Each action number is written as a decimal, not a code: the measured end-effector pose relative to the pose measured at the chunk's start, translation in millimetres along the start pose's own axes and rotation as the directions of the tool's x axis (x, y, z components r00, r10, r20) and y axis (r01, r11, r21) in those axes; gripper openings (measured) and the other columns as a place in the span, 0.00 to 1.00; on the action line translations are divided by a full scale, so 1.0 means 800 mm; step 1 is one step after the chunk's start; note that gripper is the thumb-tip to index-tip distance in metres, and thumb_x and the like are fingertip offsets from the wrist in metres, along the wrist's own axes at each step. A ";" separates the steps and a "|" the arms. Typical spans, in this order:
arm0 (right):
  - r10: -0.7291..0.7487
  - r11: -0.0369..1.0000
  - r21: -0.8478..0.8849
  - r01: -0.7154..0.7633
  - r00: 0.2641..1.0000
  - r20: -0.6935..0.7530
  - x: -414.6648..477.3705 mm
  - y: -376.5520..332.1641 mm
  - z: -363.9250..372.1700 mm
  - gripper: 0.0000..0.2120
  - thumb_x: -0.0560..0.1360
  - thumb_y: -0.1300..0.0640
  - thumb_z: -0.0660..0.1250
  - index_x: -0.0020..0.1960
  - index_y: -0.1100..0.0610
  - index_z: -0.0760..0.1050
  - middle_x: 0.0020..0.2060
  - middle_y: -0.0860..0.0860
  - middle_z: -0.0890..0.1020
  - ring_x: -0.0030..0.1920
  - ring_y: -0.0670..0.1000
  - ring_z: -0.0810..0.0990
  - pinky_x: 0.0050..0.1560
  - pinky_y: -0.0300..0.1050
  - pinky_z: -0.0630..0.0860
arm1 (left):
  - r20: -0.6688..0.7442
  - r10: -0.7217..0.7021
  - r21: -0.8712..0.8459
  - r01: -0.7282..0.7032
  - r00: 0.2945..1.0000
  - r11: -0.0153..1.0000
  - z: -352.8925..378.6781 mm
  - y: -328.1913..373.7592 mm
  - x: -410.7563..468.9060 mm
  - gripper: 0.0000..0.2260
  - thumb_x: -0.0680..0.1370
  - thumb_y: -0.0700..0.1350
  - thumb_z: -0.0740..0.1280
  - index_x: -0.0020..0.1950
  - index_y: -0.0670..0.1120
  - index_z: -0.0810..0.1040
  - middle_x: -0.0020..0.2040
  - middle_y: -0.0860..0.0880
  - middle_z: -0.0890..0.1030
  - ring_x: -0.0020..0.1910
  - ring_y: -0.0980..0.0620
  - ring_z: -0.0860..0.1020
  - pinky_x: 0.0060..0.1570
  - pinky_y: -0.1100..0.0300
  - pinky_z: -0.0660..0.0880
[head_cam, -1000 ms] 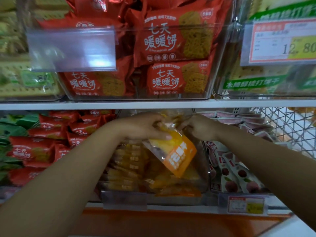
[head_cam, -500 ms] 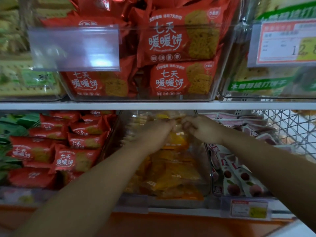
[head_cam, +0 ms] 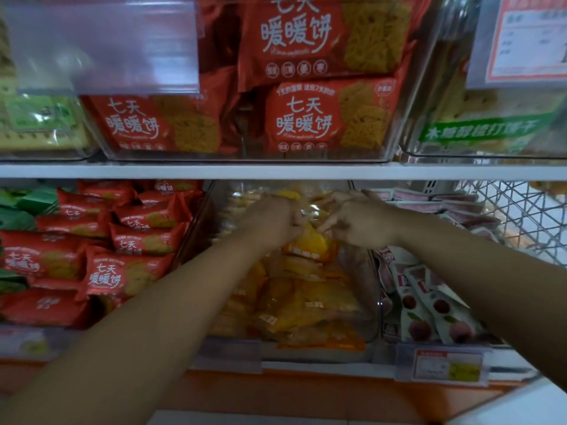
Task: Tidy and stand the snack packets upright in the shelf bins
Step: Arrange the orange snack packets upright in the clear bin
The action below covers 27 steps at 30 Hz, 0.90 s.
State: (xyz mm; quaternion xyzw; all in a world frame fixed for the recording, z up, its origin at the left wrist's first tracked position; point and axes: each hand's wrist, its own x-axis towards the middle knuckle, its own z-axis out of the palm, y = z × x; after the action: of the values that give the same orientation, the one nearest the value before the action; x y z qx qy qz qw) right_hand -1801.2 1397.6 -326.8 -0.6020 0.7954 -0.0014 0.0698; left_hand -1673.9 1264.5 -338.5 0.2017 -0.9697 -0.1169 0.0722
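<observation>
Shop shelving fills the frame, two tiers. Head view, the only feed I've got.

Upper tier: a white shelf board (head_cam: 153, 171) carries a clear upper bin (head_cam: 245, 157) packed with red biscuit packets (head_cam: 322, 121), printed fronts facing out. A blank label holder (head_cam: 107, 44) hangs over its left front. The next bin to the right holds green-lettered packets (head_cam: 478, 131), with a price card (head_cam: 527, 41) clipped above. The far-left bin has pale packs, too blurred to read.

Lower tier, left: smaller red packets (head_cam: 122, 271) lie at mixed angles, with green packets (head_cam: 27, 204) beside them at the far edge. Centre: the clear centre bin (head_cam: 372, 320) holds a pile of yellow-orange packets (head_cam: 306, 305), lying flat and slumped. Right: peach-print packets (head_cam: 429, 311) lean against each other, with a wire basket (head_cam: 521, 219) beyond and a price tag (head_cam: 448, 365) on the shelf lip below.

Hands: both reach in under the upper board, over the back half of the centre bin.
- left hand (head_cam: 270, 219): fingers curled tight on the top edge of one orange packet (head_cam: 310, 243).
- right hand (head_cam: 359, 225): fingertips pinch the same packet's crinkled clear top from the other side.

The hands are nearly touching. The orange packet hangs below them, roughly upright, inside the centre bin, with its lower edge at the pile. I can't tell whether it rests on the pile or is carried.
</observation>
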 end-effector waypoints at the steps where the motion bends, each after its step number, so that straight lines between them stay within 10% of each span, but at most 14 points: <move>1: 0.009 1.000 -0.005 -0.009 1.000 0.002 0.003 -0.001 -0.002 0.13 0.78 0.49 0.60 0.60 0.38 0.75 0.70 0.45 0.62 0.72 0.51 0.57 0.73 0.56 0.45 | 0.082 0.034 -0.071 -0.028 0.996 0.997 -0.005 -0.004 -0.003 0.04 0.74 0.48 0.70 0.47 0.50 0.81 0.52 0.50 0.82 0.52 0.51 0.79 0.49 0.60 0.74; 6: 0.035 0.996 0.087 -0.033 0.999 -0.024 0.012 0.000 0.003 0.11 0.77 0.50 0.62 0.54 0.36 0.77 0.64 0.44 0.64 0.69 0.50 0.60 0.72 0.50 0.51 | 0.608 0.028 0.275 -0.244 0.794 0.930 -0.003 0.000 -0.017 0.26 0.71 0.54 0.72 0.68 0.53 0.71 0.62 0.52 0.77 0.59 0.50 0.75 0.55 0.57 0.72; 15: -0.017 0.984 0.176 0.031 0.997 -0.078 0.019 0.013 0.014 0.12 0.76 0.58 0.62 0.54 0.46 0.81 0.64 0.51 0.69 0.69 0.52 0.62 0.71 0.44 0.56 | 0.108 0.137 0.158 -0.153 0.985 0.976 0.005 -0.010 -0.005 0.12 0.79 0.43 0.61 0.58 0.52 0.80 0.53 0.45 0.81 0.50 0.45 0.79 0.42 0.60 0.71; 24: -0.089 0.960 0.185 0.209 0.859 -0.504 -0.028 0.006 0.005 0.08 0.71 0.62 0.70 0.49 0.55 0.82 0.46 0.50 0.82 0.48 0.49 0.79 0.53 0.42 0.74 | 0.044 0.045 0.007 -0.045 0.998 0.999 0.014 -0.019 0.011 0.15 0.78 0.39 0.60 0.61 0.48 0.79 0.58 0.42 0.80 0.54 0.44 0.78 0.52 0.56 0.75; 27: -0.262 0.955 0.075 0.286 0.935 -0.239 -0.048 -0.018 -0.006 0.08 0.69 0.47 0.72 0.46 0.49 0.82 0.38 0.40 0.81 0.40 0.39 0.78 0.49 0.41 0.74 | 0.034 0.058 -0.019 -0.058 0.998 0.998 0.014 -0.017 0.009 0.12 0.79 0.41 0.61 0.59 0.46 0.79 0.56 0.42 0.80 0.53 0.45 0.78 0.51 0.55 0.74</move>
State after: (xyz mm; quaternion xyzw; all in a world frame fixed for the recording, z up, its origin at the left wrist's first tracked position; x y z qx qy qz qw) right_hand -1777.4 1429.7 -316.5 -0.6984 0.7051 -0.1228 0.0104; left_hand -1677.3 1251.7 -351.8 0.1707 -0.9752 -0.1270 0.0607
